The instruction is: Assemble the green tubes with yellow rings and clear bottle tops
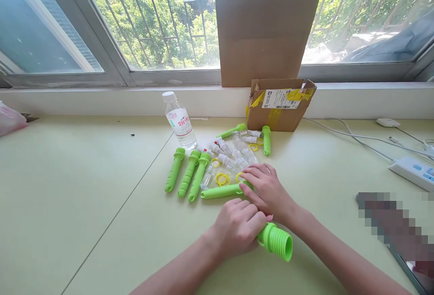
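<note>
My left hand (237, 227) is closed around a green plastic tube (276, 241), whose ridged, threaded open end points right toward me. The rest of that tube is hidden in the fist. Reaching forward, my right hand (267, 191) has its fingers and thumb apart at a yellow ring (239, 177). It partly covers the end of another green tube (220, 192) lying on the table. Several yellow rings (223, 179) lie just left of its fingertips. Beyond them is a loose pile of clear plastic tubes (239, 148) and white-capped pieces (226, 159).
Three green tubes (190, 175) lie at the pile's left, others behind it. A water bottle (179, 123) and an open cardboard box (280, 109) stand at the back. On the right are a power strip (413, 170), cables and a pixelated phone-like object (393, 227).
</note>
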Demonstrator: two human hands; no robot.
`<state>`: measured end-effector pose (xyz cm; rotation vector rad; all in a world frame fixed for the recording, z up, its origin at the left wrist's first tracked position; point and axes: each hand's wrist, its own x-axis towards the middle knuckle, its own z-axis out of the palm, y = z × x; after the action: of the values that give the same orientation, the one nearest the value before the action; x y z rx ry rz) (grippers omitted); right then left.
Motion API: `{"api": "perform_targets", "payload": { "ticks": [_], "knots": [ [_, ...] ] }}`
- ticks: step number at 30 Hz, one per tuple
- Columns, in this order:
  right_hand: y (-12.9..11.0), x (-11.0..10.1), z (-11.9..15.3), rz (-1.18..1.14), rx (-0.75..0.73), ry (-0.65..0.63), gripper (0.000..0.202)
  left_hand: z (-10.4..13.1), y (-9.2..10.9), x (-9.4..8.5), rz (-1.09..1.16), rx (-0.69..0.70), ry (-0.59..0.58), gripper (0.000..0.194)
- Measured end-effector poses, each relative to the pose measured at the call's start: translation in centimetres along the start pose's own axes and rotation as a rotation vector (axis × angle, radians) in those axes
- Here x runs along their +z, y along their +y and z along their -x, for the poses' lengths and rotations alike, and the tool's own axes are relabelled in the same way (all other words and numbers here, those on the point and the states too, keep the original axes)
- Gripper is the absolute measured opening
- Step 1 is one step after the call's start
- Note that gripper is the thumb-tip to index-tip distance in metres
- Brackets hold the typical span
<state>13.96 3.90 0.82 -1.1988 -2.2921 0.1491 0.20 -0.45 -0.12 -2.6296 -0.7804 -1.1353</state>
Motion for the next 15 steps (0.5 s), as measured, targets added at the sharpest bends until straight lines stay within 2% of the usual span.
{"api": "perform_targets", "payload": {
  "ticks": [3, 7, 10, 15],
  "knots": [
    [-0.1, -0.2, 0.0, -0.026, -0.017, 0.060, 0.026, -0.1, 0.0, 0.0, -0.012, 0.006, 0.005, 0.025],
    [0.1, -0.8, 0.5, -0.149, 0.035, 0.293, 0.026, 0.0, 0.0, -0.1, -0.051, 0.019, 0.012, 0.027],
    [0.9, -0.8, 1.6, -0.315, 0.215, 0.394, 0.023, 0.1, -0.1, 0.1, -0.065, 0.002, -0.011, 0.025],
    [2.6, 0.2, 3.2, -0.688, 0.510, 0.388, 0.030, 0.3, -0.2, 0.5, -0.122, -0.148, -0.084, 0.017]
  ]
}}
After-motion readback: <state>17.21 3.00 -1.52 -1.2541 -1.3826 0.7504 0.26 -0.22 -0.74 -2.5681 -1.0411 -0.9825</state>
